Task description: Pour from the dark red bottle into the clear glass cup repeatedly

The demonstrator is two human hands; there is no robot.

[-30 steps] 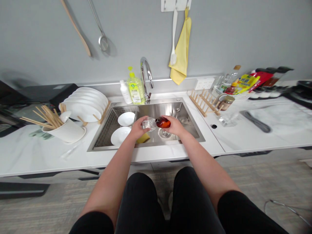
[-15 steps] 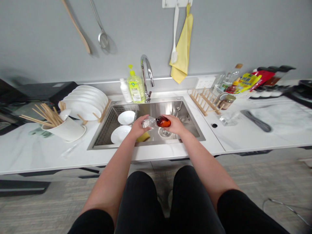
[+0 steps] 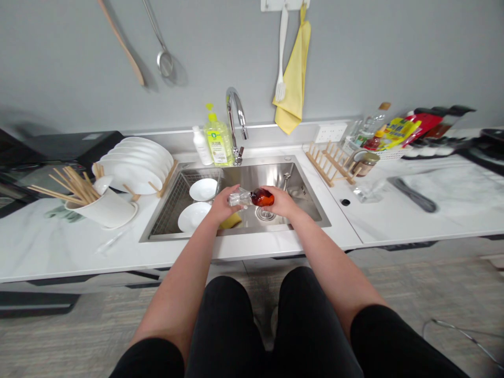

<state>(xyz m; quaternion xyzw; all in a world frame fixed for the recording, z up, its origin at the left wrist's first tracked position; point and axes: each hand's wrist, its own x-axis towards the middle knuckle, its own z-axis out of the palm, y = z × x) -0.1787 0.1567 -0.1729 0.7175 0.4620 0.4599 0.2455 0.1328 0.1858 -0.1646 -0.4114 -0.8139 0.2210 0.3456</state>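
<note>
Over the right basin of the steel sink (image 3: 315,205), my right hand (image 3: 282,201) is closed round a small bottle of reddish-amber liquid (image 3: 263,197), tipped on its side with its neck to the left. My left hand (image 3: 222,203) grips a clear, see-through container (image 3: 240,198) whose mouth faces the bottle's neck. The two meet or nearly touch; I cannot tell which. Below my left hand lies a yellow cloth or sponge (image 3: 230,221). Two white bowls (image 3: 203,189) sit in the left part of the sink. The drain (image 3: 265,213) shows beneath the bottle.
Behind the sink stand the faucet (image 3: 236,126), a green dish soap bottle (image 3: 219,140) and a white bottle (image 3: 201,145). Racked plates (image 3: 137,160) and a chopstick holder (image 3: 104,209) are at left. A wooden rack (image 3: 328,163), jar (image 3: 367,164) and black cap (image 3: 345,202) are at right.
Both hands keep almost the same places and grips. The clear container looks slightly turned, with brighter glints. The whole view has shifted very slightly.
</note>
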